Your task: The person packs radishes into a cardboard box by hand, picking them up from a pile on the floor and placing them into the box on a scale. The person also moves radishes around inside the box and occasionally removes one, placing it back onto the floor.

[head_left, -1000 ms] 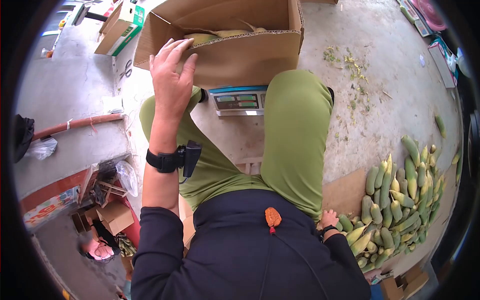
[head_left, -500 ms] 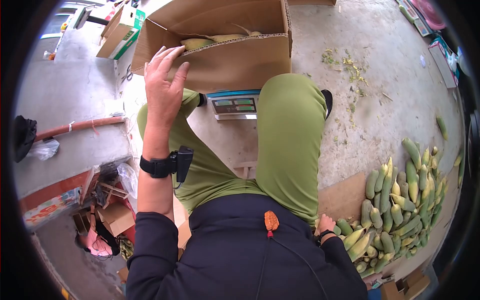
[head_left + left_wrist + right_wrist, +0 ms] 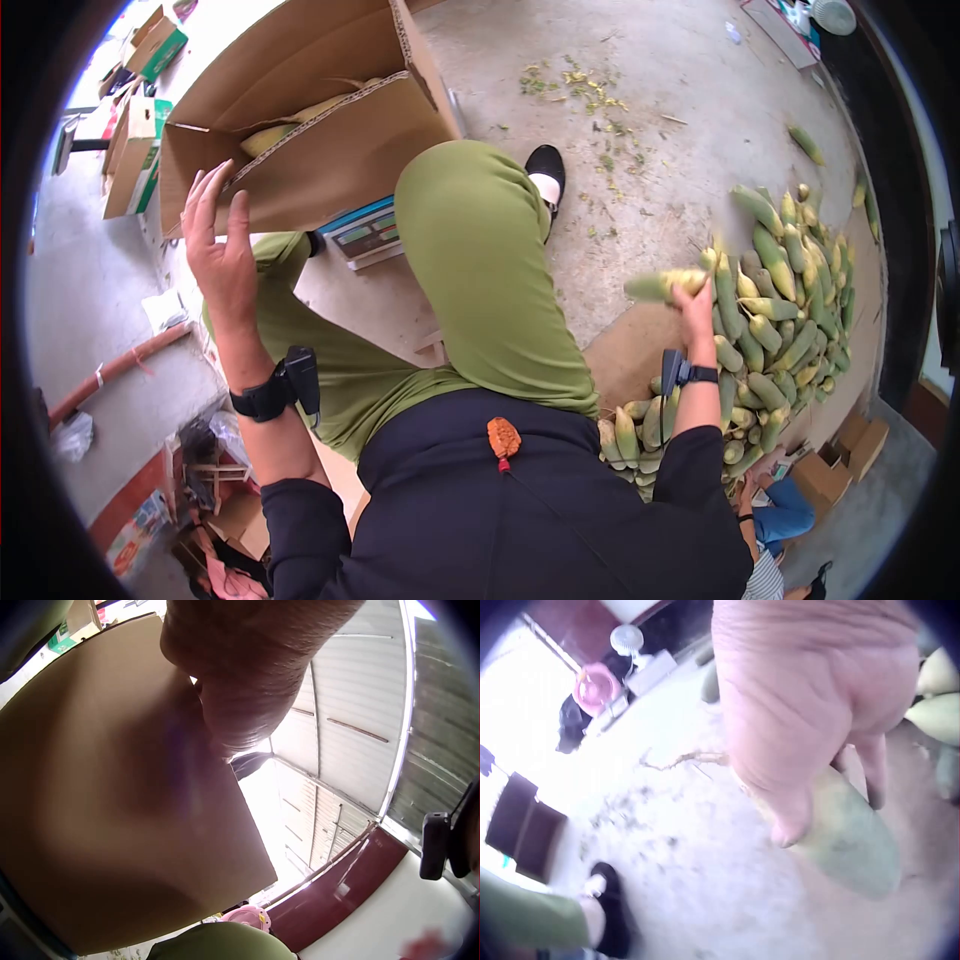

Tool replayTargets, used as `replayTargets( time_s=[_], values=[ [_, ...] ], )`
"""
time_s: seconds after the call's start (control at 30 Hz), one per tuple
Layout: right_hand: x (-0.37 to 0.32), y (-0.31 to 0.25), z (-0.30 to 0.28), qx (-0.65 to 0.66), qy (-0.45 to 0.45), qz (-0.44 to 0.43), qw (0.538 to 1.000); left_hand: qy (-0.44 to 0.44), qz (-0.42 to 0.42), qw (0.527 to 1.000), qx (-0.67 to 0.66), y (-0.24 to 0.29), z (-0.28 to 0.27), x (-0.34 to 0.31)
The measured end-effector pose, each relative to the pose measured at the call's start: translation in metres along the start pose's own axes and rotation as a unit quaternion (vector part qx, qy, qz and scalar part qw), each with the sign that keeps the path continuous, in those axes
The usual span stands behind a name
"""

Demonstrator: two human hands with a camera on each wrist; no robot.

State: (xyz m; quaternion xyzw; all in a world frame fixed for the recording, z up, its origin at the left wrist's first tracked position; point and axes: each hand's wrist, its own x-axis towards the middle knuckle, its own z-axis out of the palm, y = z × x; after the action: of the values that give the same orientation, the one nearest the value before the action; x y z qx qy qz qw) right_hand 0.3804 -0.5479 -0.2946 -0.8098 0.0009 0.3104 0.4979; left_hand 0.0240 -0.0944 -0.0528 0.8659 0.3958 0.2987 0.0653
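Note:
In the head view the left hand (image 3: 219, 252) rests with fairly straight fingers at the near left edge of a cardboard box (image 3: 330, 165), its fingertips by the rim. Pale green radishes (image 3: 268, 138) lie inside the box, which sits on a digital scale (image 3: 366, 236). Out to the right, the right hand (image 3: 694, 312) grips a green-and-yellow radish (image 3: 655, 287), slightly blurred, beside a pile of radishes (image 3: 790, 330). In the right wrist view the thumb and fingers curl round that radish (image 3: 855, 840), its thin root trailing to the left.
Leaf scraps (image 3: 600, 95) lie on the floor beyond the knees. A flat cardboard sheet (image 3: 630, 345) is under the pile. Green-and-white boxes (image 3: 137, 155) stand at the far left. Another person in blue trousers (image 3: 783, 512) is at the lower right, near open boxes (image 3: 820, 480).
The view has swung to the right. The right hand has moved forward from beside the thigh and now holds a radish up off the pile. The left hand stays at the box.

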Motion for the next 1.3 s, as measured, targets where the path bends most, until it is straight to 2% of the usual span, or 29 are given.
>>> replayTargets(
  time_s=[0.1,0.17,0.3,0.37,0.4,0.47,0.53,0.57,0.63,0.7,0.77,0.8,0.83,0.87,0.93,0.97,1.0,1.03,1.1,1.17,1.2,1.27,1.3],
  values=[
    [0.013,-0.088,0.018,0.142,-0.006,-0.052,0.988,0.006,-0.015,0.999,-0.034,0.005,-0.004,0.004],
    [0.013,-0.148,0.031,0.182,-0.040,-0.098,0.978,0.013,-0.006,0.999,-0.033,0.009,-0.008,0.010],
    [0.011,-0.254,0.074,0.142,-0.102,-0.273,0.946,0.015,0.033,0.998,-0.054,0.036,-0.024,0.032],
    [-0.012,-0.315,0.106,0.103,-0.134,-0.362,0.917,0.020,0.131,0.990,-0.051,0.051,-0.036,0.048],
    [-0.025,-0.343,0.123,0.118,-0.172,-0.401,0.892,0.026,0.129,0.990,-0.042,0.057,-0.042,0.056],
    [-0.053,-0.390,0.155,0.145,-0.240,-0.454,0.846,0.055,0.244,0.967,-0.044,0.068,-0.054,0.071],
    [-0.077,-0.426,0.192,0.140,-0.280,-0.515,0.798,0.046,0.256,0.964,-0.054,0.085,-0.068,0.081],
    [-0.086,-0.435,0.211,0.142,-0.285,-0.519,0.793,0.032,0.269,0.960,-0.073,0.090,-0.072,0.085],
    [-0.103,-0.449,0.247,0.041,-0.353,-0.524,0.774,0.050,0.299,0.950,-0.075,0.093,-0.073,0.095],
    [-0.118,-0.451,0.285,-0.059,-0.373,-0.518,0.768,0.066,0.330,0.938,-0.078,0.090,-0.075,0.099],
    [-0.115,-0.442,0.324,-0.166,-0.351,-0.648,0.656,0.015,0.238,0.970,0.049,0.082,-0.074,0.100],
    [-0.115,-0.433,0.336,-0.197,-0.301,-0.692,0.626,-0.014,0.190,0.977,0.096,0.076,-0.073,0.102],
    [-0.121,-0.428,0.337,-0.252,-0.288,-0.684,0.620,-0.027,0.158,0.979,0.128,0.064,-0.066,0.101],
    [-0.119,-0.424,0.343,-0.256,-0.299,-0.677,0.622,-0.038,0.124,0.979,0.160,0.052,-0.060,0.101],
    [-0.113,-0.417,0.353,-0.261,-0.314,-0.668,0.622,-0.140,0.107,0.978,0.114,0.027,-0.052,0.102],
    [-0.109,-0.414,0.355,-0.272,-0.326,-0.657,0.623,-0.140,0.106,0.978,0.114,0.019,-0.048,0.103],
    [-0.105,-0.411,0.356,-0.282,-0.339,-0.645,0.624,-0.195,0.041,0.980,-0.022,0.014,-0.044,0.104],
    [-0.102,-0.407,0.358,-0.284,-0.341,-0.643,0.625,-0.246,-0.024,0.956,-0.158,0.008,-0.038,0.104],
    [-0.094,-0.407,0.360,-0.290,-0.316,-0.645,0.632,-0.228,-0.025,0.953,-0.200,-0.003,-0.019,0.106],
    [-0.085,-0.414,0.354,-0.214,-0.245,-0.676,0.662,-0.233,-0.059,0.932,-0.271,-0.010,-0.003,0.109],
    [-0.082,-0.421,0.345,-0.168,-0.237,-0.688,0.664,-0.234,-0.059,0.932,-0.272,-0.012,0.005,0.110],
    [-0.077,-0.428,0.319,-0.127,-0.248,-0.624,0.731,-0.311,-0.160,0.883,-0.313,-0.013,0.022,0.110],
    [-0.072,-0.427,0.304,-0.100,-0.258,-0.581,0.765,-0.314,-0.160,0.882,-0.314,-0.012,0.030,0.109]
  ],
)
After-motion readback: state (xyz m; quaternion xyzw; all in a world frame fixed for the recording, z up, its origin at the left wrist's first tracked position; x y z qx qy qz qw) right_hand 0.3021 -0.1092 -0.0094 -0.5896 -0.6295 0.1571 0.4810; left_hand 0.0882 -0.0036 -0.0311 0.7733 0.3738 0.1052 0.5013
